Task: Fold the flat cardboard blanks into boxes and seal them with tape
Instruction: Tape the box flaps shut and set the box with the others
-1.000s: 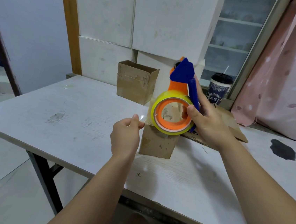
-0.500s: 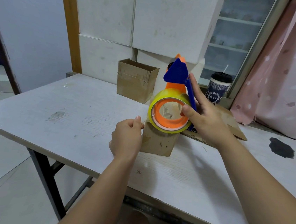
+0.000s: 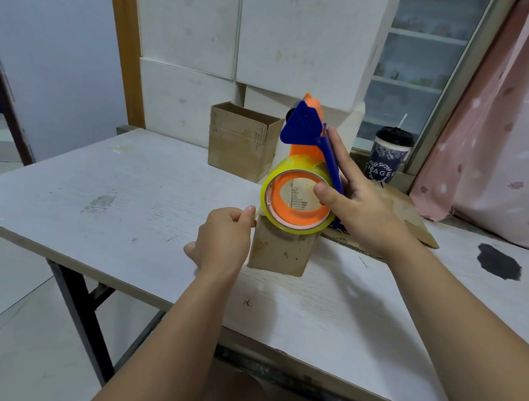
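A small folded cardboard box stands on the white table in front of me. My right hand grips an orange and blue tape dispenser with a yellowish tape roll, held just above the box's top. My left hand is beside the box's left edge, thumb and forefinger pinching the clear tape end at the box's top left corner. Flat cardboard blanks lie behind my right hand, partly hidden.
An open-topped cardboard box stands further back on the table. White foam boxes are stacked against the wall. A drink cup with a straw sits on the window ledge. A pink curtain hangs at right, a dark stain below it.
My left hand has moved down and right with the tape end, from clear of the box to its top left corner. The dispenser has dropped closer to the box top.
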Demonstrator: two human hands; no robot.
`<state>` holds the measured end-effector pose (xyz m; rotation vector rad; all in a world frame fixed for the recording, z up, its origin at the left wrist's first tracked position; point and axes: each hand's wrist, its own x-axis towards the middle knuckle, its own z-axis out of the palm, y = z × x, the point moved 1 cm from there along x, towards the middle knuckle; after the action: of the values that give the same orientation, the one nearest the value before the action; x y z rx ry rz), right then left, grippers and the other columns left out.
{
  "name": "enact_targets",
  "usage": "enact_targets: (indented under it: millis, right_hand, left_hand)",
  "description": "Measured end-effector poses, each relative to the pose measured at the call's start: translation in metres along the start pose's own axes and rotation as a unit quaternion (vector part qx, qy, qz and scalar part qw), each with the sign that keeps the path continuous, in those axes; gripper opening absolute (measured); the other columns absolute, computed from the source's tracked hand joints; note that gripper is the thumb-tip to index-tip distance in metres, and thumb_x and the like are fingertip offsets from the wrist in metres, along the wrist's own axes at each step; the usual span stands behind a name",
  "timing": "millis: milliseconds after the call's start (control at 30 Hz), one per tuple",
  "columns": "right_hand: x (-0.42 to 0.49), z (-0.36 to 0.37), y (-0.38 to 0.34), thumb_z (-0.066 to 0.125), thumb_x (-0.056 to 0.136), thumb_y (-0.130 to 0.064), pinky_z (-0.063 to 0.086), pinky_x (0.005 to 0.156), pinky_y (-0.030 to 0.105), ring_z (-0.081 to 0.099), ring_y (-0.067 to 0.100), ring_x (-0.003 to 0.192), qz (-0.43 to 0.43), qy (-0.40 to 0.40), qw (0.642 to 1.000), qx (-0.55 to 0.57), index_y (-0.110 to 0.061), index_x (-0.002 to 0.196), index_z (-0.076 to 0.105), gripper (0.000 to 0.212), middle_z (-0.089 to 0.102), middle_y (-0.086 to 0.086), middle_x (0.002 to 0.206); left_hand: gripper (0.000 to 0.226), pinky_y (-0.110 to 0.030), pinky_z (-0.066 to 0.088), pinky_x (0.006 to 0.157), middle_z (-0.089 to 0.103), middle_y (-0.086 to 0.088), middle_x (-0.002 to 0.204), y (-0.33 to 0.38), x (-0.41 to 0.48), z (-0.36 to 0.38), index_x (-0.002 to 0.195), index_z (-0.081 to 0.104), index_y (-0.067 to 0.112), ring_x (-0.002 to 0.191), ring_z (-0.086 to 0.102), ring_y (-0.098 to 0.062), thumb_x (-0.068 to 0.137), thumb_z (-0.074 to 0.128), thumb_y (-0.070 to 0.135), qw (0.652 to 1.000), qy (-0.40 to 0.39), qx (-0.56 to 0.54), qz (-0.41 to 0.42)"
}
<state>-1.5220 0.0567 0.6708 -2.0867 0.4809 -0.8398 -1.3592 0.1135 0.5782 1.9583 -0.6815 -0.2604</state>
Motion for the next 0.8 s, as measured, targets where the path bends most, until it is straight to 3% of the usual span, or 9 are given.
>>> enact_targets:
  millis: [100,200,300,367,400,500,600,667,800]
  right_hand:
    - [0.0,-0.001,0.003,0.057,0.083,-0.045,0.046,0.093,0.015,0.048,-0.011,0.118,0.0,-0.004,1.0,0.005,-0.067,0.129,0.017,0.065,0.033,-0.054,0.124]
    - [0.001,0.0,0.003,0.056,0.083,-0.049,0.045,0.094,0.014,0.046,-0.01,0.12,-0.004,-0.008,1.0,-0.002,-0.067,0.13,0.016,0.064,0.03,-0.05,0.13]
    - [0.002,0.001,0.003,0.053,0.085,-0.051,0.043,0.092,0.011,0.045,-0.013,0.118,-0.009,-0.009,1.0,-0.017,-0.064,0.133,0.014,0.063,0.027,-0.049,0.132]
    - [0.003,0.001,0.003,0.052,0.085,-0.052,0.043,0.091,0.009,0.045,-0.017,0.115,-0.008,-0.008,1.0,-0.022,-0.063,0.133,0.013,0.063,0.026,-0.051,0.131]
    - [0.003,0.001,0.003,0.051,0.084,-0.053,0.043,0.09,0.009,0.045,-0.018,0.113,-0.009,-0.006,1.0,-0.026,-0.064,0.133,0.013,0.063,0.026,-0.051,0.13]
    - [0.004,0.001,0.005,0.052,0.082,-0.056,0.046,0.093,0.016,0.048,-0.013,0.113,-0.007,-0.003,1.0,-0.03,-0.066,0.133,0.012,0.065,0.027,-0.05,0.131]
    - [0.004,0.0,0.007,0.052,0.083,-0.055,0.045,0.093,0.018,0.05,-0.011,0.107,0.001,-0.004,0.999,-0.034,-0.064,0.134,0.012,0.065,0.031,-0.056,0.121]
    - [0.005,0.0,0.007,0.052,0.084,-0.053,0.044,0.091,0.014,0.049,-0.017,0.104,0.004,-0.002,0.999,-0.035,-0.062,0.134,0.013,0.064,0.032,-0.059,0.117]
    - [0.006,-0.001,0.006,0.051,0.084,-0.052,0.042,0.086,0.005,0.046,-0.022,0.106,0.007,-0.002,0.999,-0.031,-0.06,0.136,0.011,0.066,0.03,-0.059,0.117]
  left_hand:
    - [0.045,-0.037,0.022,0.077,0.056,0.009,0.061,0.0,0.002,0.001,0.061,0.059,0.022,0.061,0.046,-0.009,0.094,0.047,0.05,1.0,0.0,0.022,0.01]
    - [0.048,-0.038,0.025,0.077,0.055,0.006,0.059,-0.001,0.002,0.002,0.057,0.05,0.019,0.061,0.048,-0.012,0.091,0.049,0.053,1.0,-0.022,-0.001,0.002]
    - [0.028,-0.038,0.027,0.081,0.059,0.011,0.076,-0.007,0.001,0.008,0.083,0.06,0.025,0.074,0.05,-0.012,0.094,0.046,0.048,0.998,-0.051,-0.013,-0.019]
    - [0.011,-0.033,0.026,0.084,0.056,0.013,0.079,-0.012,-0.005,0.011,0.1,0.054,0.03,0.076,0.047,-0.01,0.095,0.044,0.029,0.998,-0.051,0.02,-0.016]
    - [0.017,-0.031,0.029,0.085,0.057,0.012,0.084,-0.015,-0.009,0.013,0.106,0.052,0.029,0.078,0.047,-0.009,0.094,0.044,0.02,0.999,-0.038,0.003,-0.006]
    - [0.031,-0.009,0.043,0.075,0.062,0.01,0.105,-0.015,-0.023,0.01,0.115,0.055,0.024,0.092,0.057,-0.004,0.093,0.042,0.005,0.98,0.025,-0.188,0.065]
    - [0.041,0.001,0.041,0.079,0.06,0.019,0.111,-0.013,-0.039,0.009,0.128,0.056,0.02,0.101,0.056,0.012,0.091,0.043,0.006,0.956,0.006,-0.26,0.139]
    - [0.043,-0.002,0.042,0.083,0.059,0.016,0.118,-0.012,-0.045,0.012,0.132,0.055,0.016,0.109,0.056,0.003,0.09,0.051,0.008,0.955,-0.011,-0.254,0.155]
    - [0.034,0.008,0.036,0.071,0.064,0.009,0.113,-0.013,-0.045,0.012,0.121,0.063,0.015,0.104,0.059,-0.005,0.088,0.065,0.018,0.969,0.025,-0.168,0.181]
